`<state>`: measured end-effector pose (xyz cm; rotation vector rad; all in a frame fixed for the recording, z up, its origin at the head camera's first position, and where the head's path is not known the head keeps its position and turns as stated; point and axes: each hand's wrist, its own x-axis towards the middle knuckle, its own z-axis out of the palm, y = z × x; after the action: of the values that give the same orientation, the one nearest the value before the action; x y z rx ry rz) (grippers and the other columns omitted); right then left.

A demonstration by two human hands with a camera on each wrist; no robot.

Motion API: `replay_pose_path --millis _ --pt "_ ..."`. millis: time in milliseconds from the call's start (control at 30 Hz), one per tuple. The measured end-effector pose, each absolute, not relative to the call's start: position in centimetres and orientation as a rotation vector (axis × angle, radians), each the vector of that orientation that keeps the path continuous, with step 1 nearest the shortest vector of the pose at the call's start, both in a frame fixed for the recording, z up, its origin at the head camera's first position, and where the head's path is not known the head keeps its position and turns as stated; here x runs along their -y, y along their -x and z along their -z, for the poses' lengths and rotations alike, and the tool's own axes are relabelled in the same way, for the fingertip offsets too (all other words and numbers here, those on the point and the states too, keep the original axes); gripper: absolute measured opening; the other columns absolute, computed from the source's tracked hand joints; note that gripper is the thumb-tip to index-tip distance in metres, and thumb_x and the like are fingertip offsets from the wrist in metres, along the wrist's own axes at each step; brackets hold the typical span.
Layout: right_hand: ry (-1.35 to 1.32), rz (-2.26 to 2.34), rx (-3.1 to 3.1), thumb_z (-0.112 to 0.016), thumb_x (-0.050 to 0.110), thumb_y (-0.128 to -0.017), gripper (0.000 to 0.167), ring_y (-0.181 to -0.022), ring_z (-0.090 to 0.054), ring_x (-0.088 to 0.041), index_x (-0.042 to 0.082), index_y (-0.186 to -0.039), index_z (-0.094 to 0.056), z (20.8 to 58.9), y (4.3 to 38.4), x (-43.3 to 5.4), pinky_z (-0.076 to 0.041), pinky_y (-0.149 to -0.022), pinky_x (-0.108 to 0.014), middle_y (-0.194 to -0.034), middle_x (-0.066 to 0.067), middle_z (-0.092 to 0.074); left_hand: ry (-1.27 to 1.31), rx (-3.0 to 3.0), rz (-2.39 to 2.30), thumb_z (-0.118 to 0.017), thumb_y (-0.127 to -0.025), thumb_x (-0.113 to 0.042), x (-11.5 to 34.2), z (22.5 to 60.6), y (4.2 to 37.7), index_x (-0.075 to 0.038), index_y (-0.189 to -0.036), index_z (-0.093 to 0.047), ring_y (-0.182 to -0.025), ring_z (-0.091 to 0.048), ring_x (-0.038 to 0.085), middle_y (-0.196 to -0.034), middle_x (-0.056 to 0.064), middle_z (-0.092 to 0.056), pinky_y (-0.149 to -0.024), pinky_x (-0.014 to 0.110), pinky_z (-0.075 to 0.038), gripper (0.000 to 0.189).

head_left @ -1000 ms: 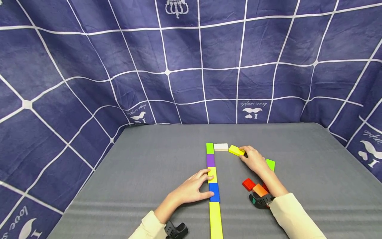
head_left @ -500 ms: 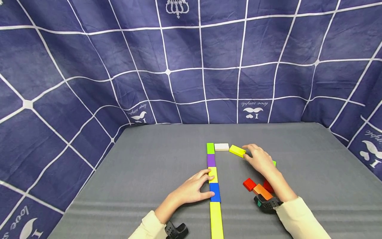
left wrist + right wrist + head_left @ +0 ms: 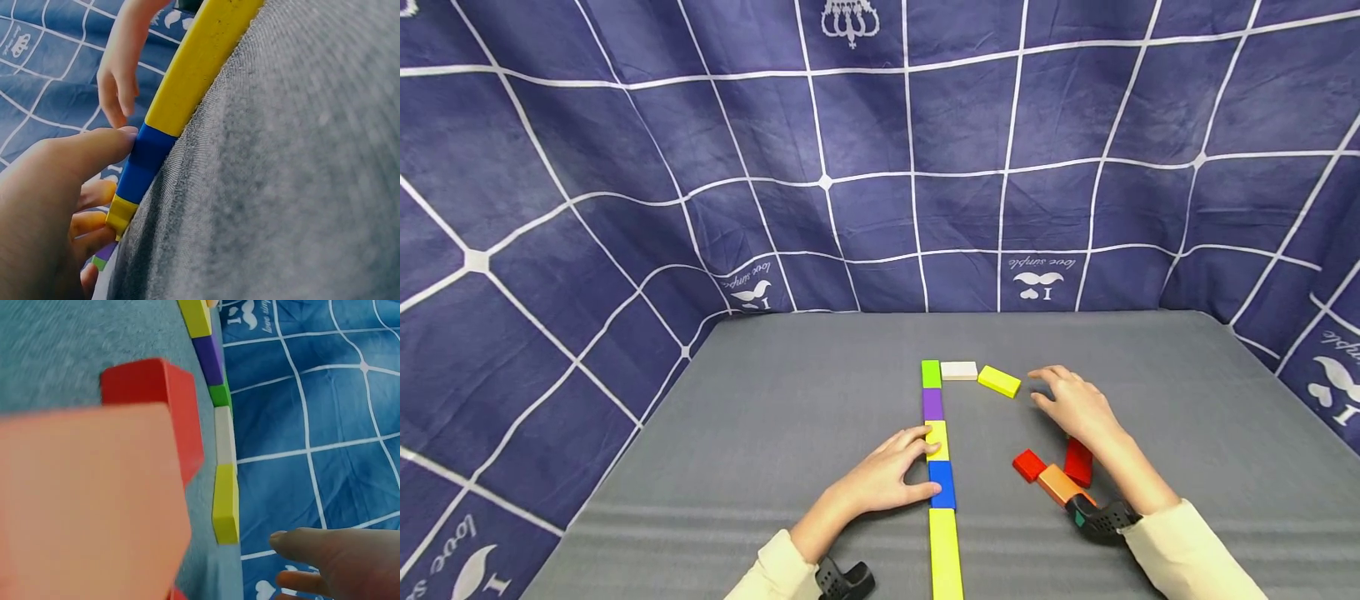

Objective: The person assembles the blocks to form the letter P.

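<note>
A line of blocks runs away from me: a long yellow block (image 3: 946, 554), a blue block (image 3: 943, 479), a shorter yellow block (image 3: 937, 432), a purple block (image 3: 932, 404) and a green block (image 3: 931, 373). My left hand (image 3: 880, 479) rests along its left side, thumb at the blue block and fingertips on the shorter yellow one. From the green end a white block (image 3: 958, 372) extends right, followed by an angled yellow block (image 3: 999, 382). My right hand (image 3: 1078, 410) hovers just right of that block, fingers loosely bent, touching nothing visible.
Below my right hand lie a small red block (image 3: 1028, 465), an orange block (image 3: 1057, 483) and a larger red block (image 3: 1078, 462), partly covered by the wrist and its strap. A grey cloth (image 3: 775, 392) covers the table. Behind hangs a blue gridded curtain (image 3: 865, 217).
My right hand has let go of the angled yellow block and moved right, away from it. The green block at the right is now hidden by that hand. My left hand has stayed put.
</note>
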<state>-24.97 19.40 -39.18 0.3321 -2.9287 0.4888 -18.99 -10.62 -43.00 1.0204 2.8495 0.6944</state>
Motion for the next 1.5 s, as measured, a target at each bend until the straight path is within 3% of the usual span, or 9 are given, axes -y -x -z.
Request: replay_pose_path --millis 333,933,1300,1500 --pt "-0.356 -0.523 2.972 -0.059 0.019 -0.086 0.035 -0.111 -0.048 -0.042 0.005 -0.118 -0.058 39.2 23.6 -21.2 -0.039 -0.082 -0.062 -0.121 -0.022 -0.052 -0.969 -2.821 -0.699 -0.054 -0.084 -0.049 10.4 43.0 18.8 -0.019 -0.129 -0.049 -0.133 -0.033 0.023 -0.145 -0.001 -0.033 -0.112 0.038 -0.023 0.054" --pt "-0.356 -0.627 3.013 -0.061 0.021 -0.084 0.038 -0.108 -0.049 -0.043 0.003 -0.117 -0.057 40.2 21.1 -24.8 -0.040 -0.073 -0.061 -0.120 -0.022 -0.049 -0.946 -2.822 -0.713 -0.056 -0.084 -0.048 10.5 42.5 18.9 -0.019 -0.129 -0.050 -0.132 -0.036 0.021 -0.145 0.000 -0.034 -0.106 0.039 -0.032 0.054" --pt "-0.407 -0.776 2.916 -0.060 0.017 -0.085 0.033 -0.108 -0.047 -0.042 -0.001 -0.112 -0.058 41.4 21.9 -24.1 -0.039 -0.085 -0.056 -0.118 -0.023 -0.049 -0.918 -2.798 -0.727 -0.057 -0.083 -0.047 10.5 42.3 19.0 -0.020 -0.128 -0.050 -0.131 -0.037 0.021 -0.146 -0.002 -0.032 -0.105 0.040 -0.034 0.053" --pt "-0.445 -0.817 2.893 -0.062 0.013 -0.083 0.029 -0.106 -0.049 -0.040 -0.001 -0.108 -0.059 41.4 22.5 -23.0 -0.041 -0.084 -0.052 -0.120 -0.024 -0.049 -0.901 -2.792 -0.751 -0.058 -0.082 -0.048 10.5 42.2 19.0 -0.020 -0.127 -0.051 -0.130 -0.038 0.022 -0.145 -0.002 -0.033 -0.104 0.041 -0.034 0.053"
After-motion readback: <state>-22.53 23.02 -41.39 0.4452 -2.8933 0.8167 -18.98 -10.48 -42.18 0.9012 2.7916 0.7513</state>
